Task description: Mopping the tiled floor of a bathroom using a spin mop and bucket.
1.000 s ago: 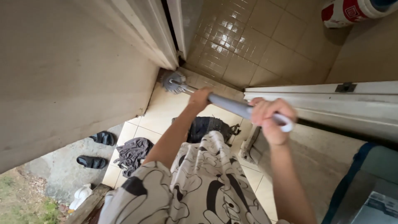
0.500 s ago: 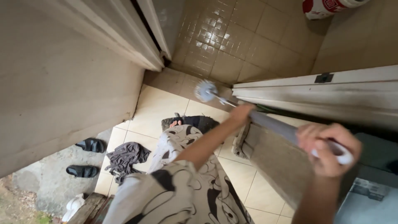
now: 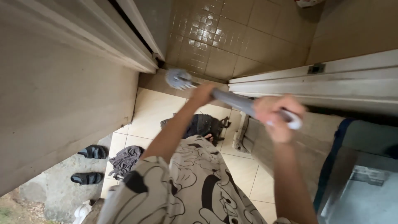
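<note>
The mop head (image 3: 179, 79) rests on the door sill (image 3: 159, 81); a mat (image 3: 205, 124) lies nearer, a cloth (image 3: 124, 159) and sandals (image 3: 92, 152) farther left.

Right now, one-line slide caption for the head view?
Both hands, left and right, hold a grey mop handle, mop head at the tiled threshold.

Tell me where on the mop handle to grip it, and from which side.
Grip the mop handle on its long grey shaft, from above: it slopes down to the mop head on the floor. The left hand takes it lower, the right hand near the white top end.
</note>
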